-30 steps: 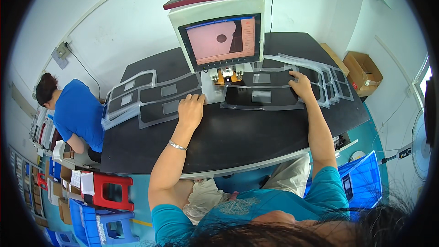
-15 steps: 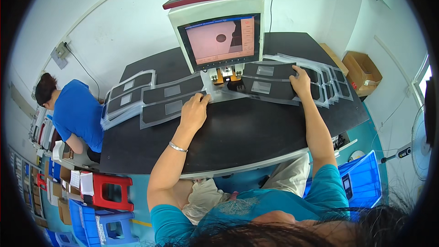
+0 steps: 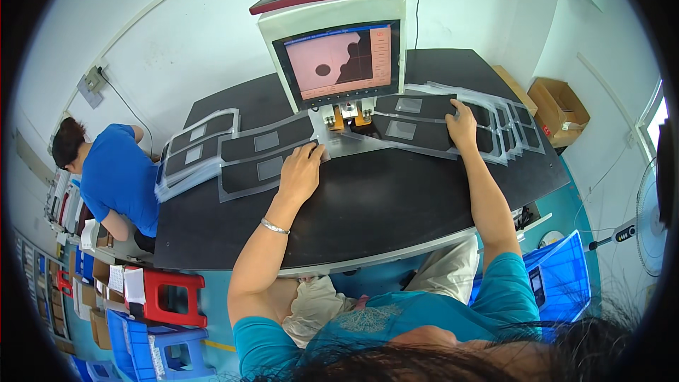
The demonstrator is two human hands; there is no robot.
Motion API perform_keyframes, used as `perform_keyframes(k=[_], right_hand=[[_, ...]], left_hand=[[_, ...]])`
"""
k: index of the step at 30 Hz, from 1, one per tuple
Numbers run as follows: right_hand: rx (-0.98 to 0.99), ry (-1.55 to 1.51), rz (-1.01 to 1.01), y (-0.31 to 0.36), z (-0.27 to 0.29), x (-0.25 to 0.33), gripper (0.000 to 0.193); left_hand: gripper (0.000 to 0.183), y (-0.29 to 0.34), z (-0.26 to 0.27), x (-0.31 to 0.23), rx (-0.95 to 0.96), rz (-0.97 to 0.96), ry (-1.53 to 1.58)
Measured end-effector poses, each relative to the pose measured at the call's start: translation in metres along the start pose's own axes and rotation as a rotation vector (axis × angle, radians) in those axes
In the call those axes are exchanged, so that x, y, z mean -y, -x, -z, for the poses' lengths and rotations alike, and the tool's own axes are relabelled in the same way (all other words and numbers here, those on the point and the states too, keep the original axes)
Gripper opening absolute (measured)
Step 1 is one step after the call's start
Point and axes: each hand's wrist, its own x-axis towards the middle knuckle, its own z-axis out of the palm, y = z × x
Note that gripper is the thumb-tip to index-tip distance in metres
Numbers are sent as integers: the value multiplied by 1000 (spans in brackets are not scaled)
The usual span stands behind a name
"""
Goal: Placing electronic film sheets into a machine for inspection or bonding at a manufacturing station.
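Note:
Under the camera head of a white measuring machine (image 3: 339, 71), flat black sheets with clear film borders and rectangular windows pass to both sides. My left hand (image 3: 302, 172) has its fingers bent on the inner corner of the left black sheet (image 3: 247, 163). Its thumb lies close to the machine's metal stage (image 3: 346, 146). My right hand (image 3: 462, 127) pinches the outer edge of the right black sheet (image 3: 424, 134), its thumb and fingertips close together. On the machine's screen (image 3: 339, 64), a pink field shows a dark round spot and a jagged dark area.
Stacks of similar film-edged sheets lie at the left (image 3: 191, 159) and right (image 3: 520, 127) of the black table (image 3: 382, 205). A person in blue (image 3: 120, 177) sits at the left. Beside me are a red stool (image 3: 175, 296), a blue crate (image 3: 566, 276), a cardboard box (image 3: 559, 110) and a fan (image 3: 649, 219).
The round spot on the screen has moved left and down, and the dark area covers more of it. The sheets have shifted slightly, with both hands staying on them.

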Motion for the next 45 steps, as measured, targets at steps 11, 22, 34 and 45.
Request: perform_keyframes(k=[11,22,34,45], right_hand=[[121,-9,79,7,16,5,52],[39,411,102,-13,71,-41,53],[268,163,489,25,1,32,43],[530,80,378,13,41,17,43]], left_hand=[[37,4,4,-6,115,-13,-45],[37,9,7,-68,101,-202,93],[40,8,3,-74,110,-206,42],[38,10,22,-51,228,-158,139]])
